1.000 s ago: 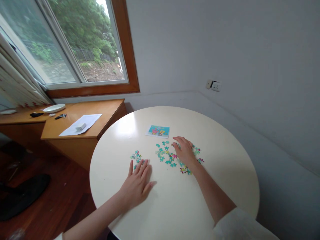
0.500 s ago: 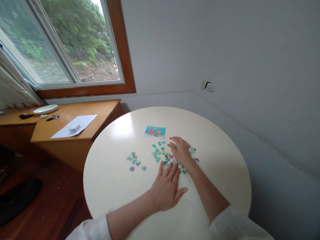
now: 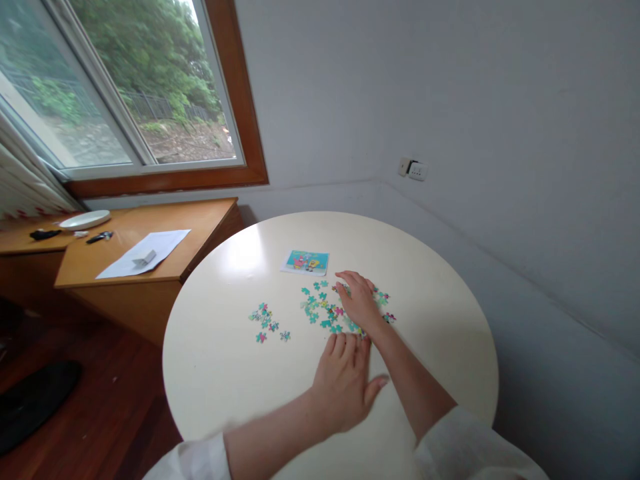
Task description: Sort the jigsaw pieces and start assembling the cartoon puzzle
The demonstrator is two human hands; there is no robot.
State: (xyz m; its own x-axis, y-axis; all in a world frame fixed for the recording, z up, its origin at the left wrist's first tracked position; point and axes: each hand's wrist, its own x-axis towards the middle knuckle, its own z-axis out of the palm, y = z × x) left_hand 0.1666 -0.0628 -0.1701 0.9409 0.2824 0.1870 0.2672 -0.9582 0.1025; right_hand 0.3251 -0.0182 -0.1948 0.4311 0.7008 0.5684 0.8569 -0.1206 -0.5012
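Note:
Several jigsaw puzzle pieces (image 3: 313,309), mostly teal with bits of pink and yellow, lie loosely in a patch on the white round table (image 3: 225,400). At the near edge of this patch is my left hand (image 3: 343,380), palm down, thumb held out and fingertips bent towards the tabletop. My right hand (image 3: 359,300) rests over the right part of the patch, fingers stretched out to the left and covering some pieces. Neither hand visibly grips a piece. Beyond the patch lies a picture card (image 3: 306,262) with cartoon figures on teal.
A smaller cluster of puzzle pieces (image 3: 263,313) sits apart on the left. Beside the table stands a wooden desk (image 3: 210,223) with a sheet of paper (image 3: 160,247) and a white plate (image 3: 85,220). Walls with a socket (image 3: 418,171) rise behind.
My left hand has drawn back slightly towards me and to the right, uncovering pieces at the patch's near edge. My right hand stays nearly in place. The view has shifted slightly.

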